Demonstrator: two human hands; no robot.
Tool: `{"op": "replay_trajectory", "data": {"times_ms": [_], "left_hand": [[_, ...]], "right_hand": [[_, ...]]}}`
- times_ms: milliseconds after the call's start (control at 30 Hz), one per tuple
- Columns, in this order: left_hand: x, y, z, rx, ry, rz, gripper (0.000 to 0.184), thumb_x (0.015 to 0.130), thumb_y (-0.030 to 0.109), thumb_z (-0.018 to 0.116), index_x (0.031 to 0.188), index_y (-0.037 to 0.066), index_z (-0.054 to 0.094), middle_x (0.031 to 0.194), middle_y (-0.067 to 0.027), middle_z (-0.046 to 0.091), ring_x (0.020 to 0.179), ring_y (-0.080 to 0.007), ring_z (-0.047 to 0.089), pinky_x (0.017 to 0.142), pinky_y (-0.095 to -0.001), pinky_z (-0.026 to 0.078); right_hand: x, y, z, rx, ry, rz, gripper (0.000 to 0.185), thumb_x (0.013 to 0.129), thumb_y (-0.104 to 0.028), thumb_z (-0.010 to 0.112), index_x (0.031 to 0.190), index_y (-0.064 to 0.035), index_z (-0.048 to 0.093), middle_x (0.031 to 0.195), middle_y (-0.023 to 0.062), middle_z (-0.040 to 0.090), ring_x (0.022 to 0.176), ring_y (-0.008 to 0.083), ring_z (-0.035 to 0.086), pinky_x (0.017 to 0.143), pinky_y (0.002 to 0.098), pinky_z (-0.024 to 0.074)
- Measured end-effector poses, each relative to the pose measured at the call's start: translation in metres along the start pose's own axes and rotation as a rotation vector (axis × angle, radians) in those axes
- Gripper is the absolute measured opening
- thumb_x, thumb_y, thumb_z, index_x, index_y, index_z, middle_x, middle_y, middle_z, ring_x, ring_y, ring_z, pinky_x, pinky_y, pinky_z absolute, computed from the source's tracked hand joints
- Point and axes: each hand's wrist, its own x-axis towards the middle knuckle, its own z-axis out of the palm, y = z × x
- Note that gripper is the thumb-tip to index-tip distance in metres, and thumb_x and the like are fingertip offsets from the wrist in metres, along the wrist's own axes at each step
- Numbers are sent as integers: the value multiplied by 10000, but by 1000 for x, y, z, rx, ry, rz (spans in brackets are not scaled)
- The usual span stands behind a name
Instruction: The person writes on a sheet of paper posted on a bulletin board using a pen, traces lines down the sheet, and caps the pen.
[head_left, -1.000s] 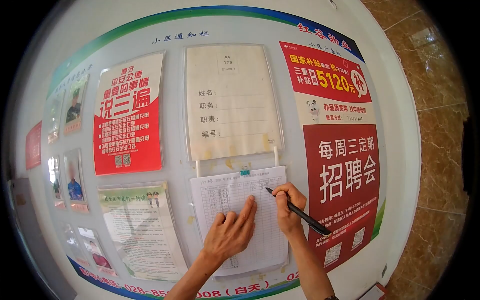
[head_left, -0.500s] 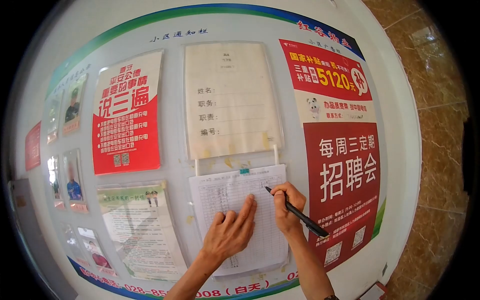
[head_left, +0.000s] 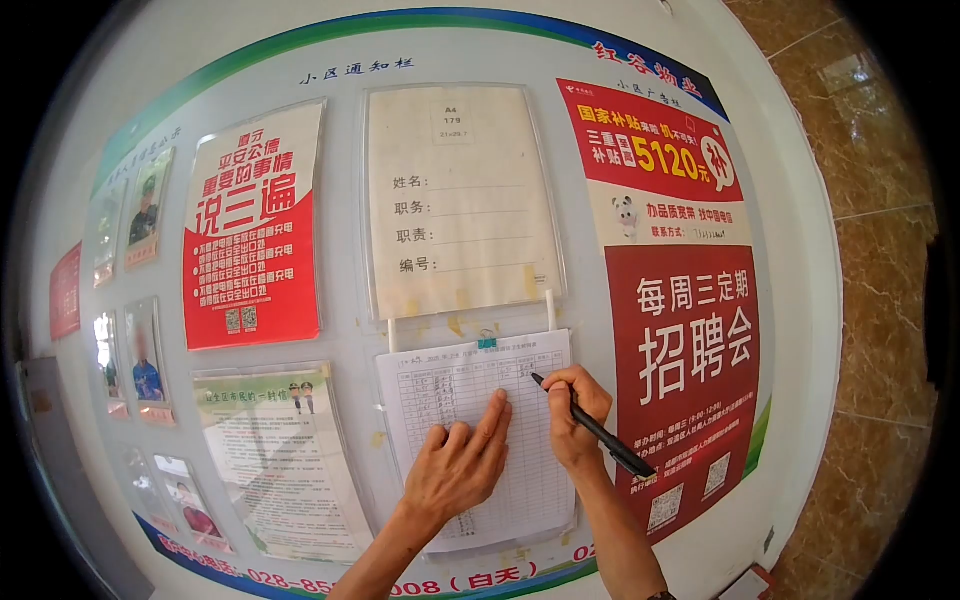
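A printed table form hangs on the notice board, held at its top by a small green clip. Handwriting fills some rows in its left columns and at the upper right. My left hand lies on the sheet, index finger stretched out and the others partly bent, with nothing held. In my right hand is a black pen, pinched between thumb and fingers. Its tip rests at the upper right part of the form, near the written entries.
Above the form hangs a beige sheet in a clear sleeve. A red-and-white poster and a green-headed letter are to the left. Red advertisements line the right. Brown tiles lie beyond the board.
Both hands and the pen stay almost in place; the pen tip is still by the upper right entries. The print looks sharper now.
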Motion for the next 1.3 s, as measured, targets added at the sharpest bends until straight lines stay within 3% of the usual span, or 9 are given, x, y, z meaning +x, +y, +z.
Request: {"op": "replay_trajectory", "data": {"times_ms": [600,667,1300], "left_hand": [[0,0,0,6,4,6,443,890,217,641,1282,10,626,1464,-90,518,681,-161,407,613,-302,361],[0,0,0,-3,-7,0,445,897,220,639,1289,10,622,1467,-88,516,681,-159,405,611,-299,359],[1,0,-2,-2,8,8,448,885,211,649,1283,6,626,1450,-95,531,685,-165,415,607,-301,358]], "right_hand": [[-1,1,-1,9,66,-48,106,879,-7,530,795,-11,594,654,59,561,534,121,491,500,279,400],[-1,-1,-3,56,49,39,127,897,-15,518,799,-13,599,662,52,570,549,109,492,506,274,396],[1,-4,-4,33,-19,62,108,896,-13,523,826,-5,605,681,65,580,569,129,512,538,284,428]]}}
